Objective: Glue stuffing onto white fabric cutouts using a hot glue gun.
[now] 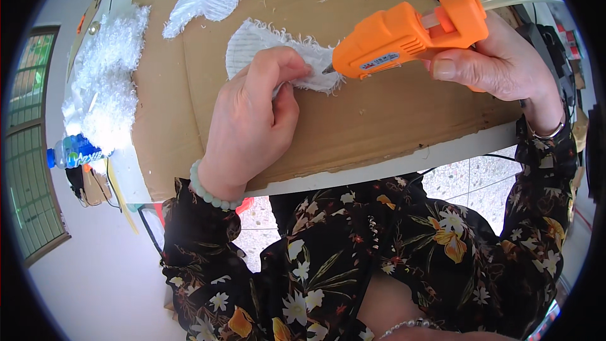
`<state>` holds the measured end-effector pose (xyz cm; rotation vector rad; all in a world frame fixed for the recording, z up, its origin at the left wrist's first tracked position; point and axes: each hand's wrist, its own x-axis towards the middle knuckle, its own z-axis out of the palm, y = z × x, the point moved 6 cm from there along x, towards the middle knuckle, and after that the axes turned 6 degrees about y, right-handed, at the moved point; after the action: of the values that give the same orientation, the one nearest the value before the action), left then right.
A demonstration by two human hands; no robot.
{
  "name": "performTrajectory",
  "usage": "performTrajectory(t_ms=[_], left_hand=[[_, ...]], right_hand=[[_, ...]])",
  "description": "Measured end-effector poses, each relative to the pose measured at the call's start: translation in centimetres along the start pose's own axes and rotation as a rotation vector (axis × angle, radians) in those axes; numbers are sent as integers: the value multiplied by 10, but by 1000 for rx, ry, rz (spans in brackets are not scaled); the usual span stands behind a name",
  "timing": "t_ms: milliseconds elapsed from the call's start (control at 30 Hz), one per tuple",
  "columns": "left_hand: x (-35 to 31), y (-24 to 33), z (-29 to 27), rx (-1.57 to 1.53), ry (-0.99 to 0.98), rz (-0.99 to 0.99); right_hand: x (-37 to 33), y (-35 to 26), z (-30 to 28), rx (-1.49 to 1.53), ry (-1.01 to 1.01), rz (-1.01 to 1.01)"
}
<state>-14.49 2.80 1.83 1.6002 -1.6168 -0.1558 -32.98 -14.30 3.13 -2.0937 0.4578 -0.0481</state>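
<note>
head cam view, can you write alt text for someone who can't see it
A person's right hand aims an orange glue gun at a fuzzy white fabric piece, which the left hand pins to a cardboard sheet. Another white fabric piece and a white fluffy pile lie to the left.

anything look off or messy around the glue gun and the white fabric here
Nothing spilled. The cardboard sheet has a ragged, torn front edge and overhangs the table. The white fabric piece under the left hand is frayed where the orange glue gun in the right hand touches it.
</note>
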Motion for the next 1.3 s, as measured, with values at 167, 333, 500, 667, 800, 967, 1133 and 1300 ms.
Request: performTrajectory(t_ms=[167, 333, 500, 667, 800, 967, 1133, 1300], left_hand=[[3, -3, -3, 46, -60, -63], [2, -7, -4, 13, -37, -70], [4, -9, -8, -18, -33, -84], [3, -19, -11, -130, 2, -172], [2, -24, -11, -226, -73, -316], [4, -28, -12, -282, 26, -291], [3, -31, -15, -313, 41, -329], [4, -36, -15, -291, 64, -280]], right_hand=[[12, -6, 9, -175, -73, -73], [14, -15, 5, -213, 12, -221], [15, -12, 7, -185, -76, -22], [18, -13, 12, -206, -38, -183], [22, -18, 16, -259, -38, -186], [28, -22, 19, -348, -13, -206], [35, -27, 23, -369, -14, -115], [41, -26, 25, -371, 25, -199]])
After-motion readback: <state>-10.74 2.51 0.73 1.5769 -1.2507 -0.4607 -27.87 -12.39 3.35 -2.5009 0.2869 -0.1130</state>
